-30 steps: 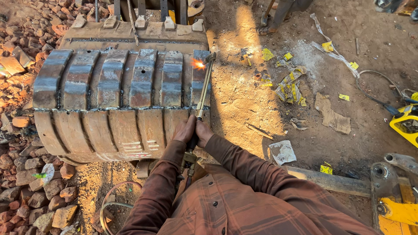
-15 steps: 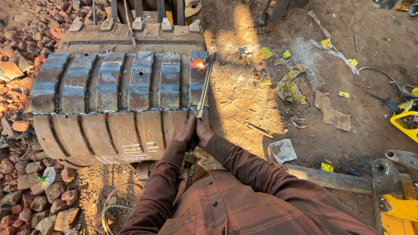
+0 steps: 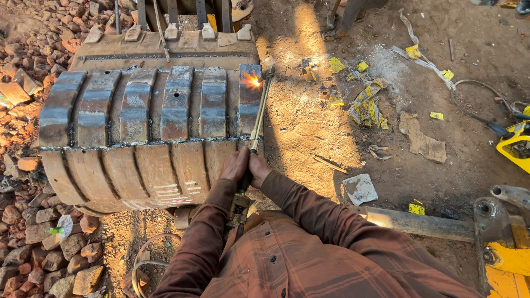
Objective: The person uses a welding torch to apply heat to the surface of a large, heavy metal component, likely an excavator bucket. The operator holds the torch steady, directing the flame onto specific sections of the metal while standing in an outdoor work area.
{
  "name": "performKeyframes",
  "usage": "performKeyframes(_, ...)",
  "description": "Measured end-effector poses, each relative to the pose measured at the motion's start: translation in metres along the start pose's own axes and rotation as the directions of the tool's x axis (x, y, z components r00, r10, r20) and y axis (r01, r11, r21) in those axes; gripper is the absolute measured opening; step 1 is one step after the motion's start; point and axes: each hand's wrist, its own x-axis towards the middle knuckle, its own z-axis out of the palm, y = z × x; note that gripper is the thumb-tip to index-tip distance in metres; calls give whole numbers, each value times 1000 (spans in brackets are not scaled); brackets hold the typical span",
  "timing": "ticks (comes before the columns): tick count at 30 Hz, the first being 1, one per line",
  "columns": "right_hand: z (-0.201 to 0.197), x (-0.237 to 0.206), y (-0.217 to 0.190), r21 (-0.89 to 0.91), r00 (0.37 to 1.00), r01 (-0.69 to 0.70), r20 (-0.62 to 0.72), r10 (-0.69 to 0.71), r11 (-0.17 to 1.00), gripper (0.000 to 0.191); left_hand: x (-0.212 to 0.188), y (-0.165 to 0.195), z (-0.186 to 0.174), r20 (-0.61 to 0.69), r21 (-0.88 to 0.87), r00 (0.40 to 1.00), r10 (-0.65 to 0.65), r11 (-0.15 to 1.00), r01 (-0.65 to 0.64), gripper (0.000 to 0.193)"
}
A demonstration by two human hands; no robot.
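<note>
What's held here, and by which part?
Both hands, left hand and right hand, grip the cutting torch at its handle end; the flame tip is at the excavator bucket.

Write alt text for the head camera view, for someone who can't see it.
Both hands, left hand and right hand, grip a long cutting torch whose flame burns against a large rusty excavator bucket lying on dirt. Rubble lies to the left, yellow scraps to the right.
</note>
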Motion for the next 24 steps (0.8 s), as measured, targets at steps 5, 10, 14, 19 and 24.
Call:
performKeyframes(5, 0, -3, -1, 9, 1000, -10, -8, 10, 1000, 37, 1, -1, 1, -10, 9, 1000, 23, 1000, -23, 81)
performKeyframes(10, -2, -1, 0, 28, 1000, 7, -13, -6, 1000, 36, -3, 3, 1, -3, 9, 999, 36, 999, -36, 79)
performKeyframes(14, -4, 0, 1, 39, 1000, 16, -26, -15, 999, 36, -4, 6, 1, 17, 0, 1000, 13, 1000, -13, 81)
performKeyframes(19, -4, 1, 0, 35, 999, 45, -18, -44, 998, 36, -3, 5, 0, 18, 28, 999, 41, 999, -42, 80)
performKeyframes(24, -5, 0, -1, 27, 998, 39, -50, -37, 999, 39, 0, 5, 2, 27, 19, 998, 52, 998, -53, 78)
